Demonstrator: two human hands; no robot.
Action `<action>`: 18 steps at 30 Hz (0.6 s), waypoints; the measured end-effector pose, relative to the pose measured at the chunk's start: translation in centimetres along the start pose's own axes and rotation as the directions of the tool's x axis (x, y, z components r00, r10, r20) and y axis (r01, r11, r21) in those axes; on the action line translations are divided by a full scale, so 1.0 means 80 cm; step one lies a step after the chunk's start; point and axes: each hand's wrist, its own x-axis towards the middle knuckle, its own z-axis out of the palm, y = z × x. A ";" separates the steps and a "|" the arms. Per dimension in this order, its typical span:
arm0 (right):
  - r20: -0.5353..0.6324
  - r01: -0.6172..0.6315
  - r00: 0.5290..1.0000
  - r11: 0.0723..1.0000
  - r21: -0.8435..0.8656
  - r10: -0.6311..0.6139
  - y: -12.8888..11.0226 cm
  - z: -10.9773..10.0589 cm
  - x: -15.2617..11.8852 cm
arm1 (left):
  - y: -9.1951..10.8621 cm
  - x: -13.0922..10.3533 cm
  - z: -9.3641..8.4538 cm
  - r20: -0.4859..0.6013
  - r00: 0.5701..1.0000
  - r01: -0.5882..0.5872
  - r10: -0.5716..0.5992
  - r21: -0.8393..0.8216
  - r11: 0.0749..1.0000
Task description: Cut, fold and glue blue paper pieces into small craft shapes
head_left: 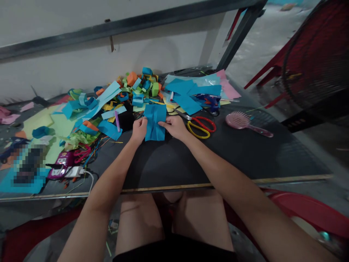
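A creased blue paper sheet (155,122) is held up over the dark table between both hands. My left hand (140,130) grips its left edge, fingers curled in. On the right edge, my right hand (174,126) pinches the paper between thumb and fingers. Scissors with red and yellow handles (201,127) lie just right of my right hand. A purple stick (117,121) rests on blue paper left of my left hand. Behind the sheet is a pile of small folded paper pieces (139,85) in orange, green, yellow and blue.
A pink hairbrush (238,120) lies at the right, and a blue glue gun (209,100) on blue sheets behind the scissors. Far left are a purple power strip (61,163), a white plug with cable (75,171) and green paper. A fan (319,54) stands beyond the table.
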 end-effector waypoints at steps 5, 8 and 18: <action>-0.027 -0.103 0.994 0.986 0.133 0.108 0.008 -0.002 0.005 | -0.010 0.010 -0.007 0.013 0.997 -0.077 0.076 0.094 0.993; -0.072 -0.149 0.983 0.956 0.252 0.172 0.011 -0.008 0.006 | -0.020 0.023 -0.019 -0.053 0.993 -0.097 0.106 0.151 0.984; -0.046 -0.011 0.999 0.935 0.354 0.029 -0.005 -0.001 -0.004 | -0.027 0.026 -0.021 0.083 0.980 -0.191 0.182 0.132 0.973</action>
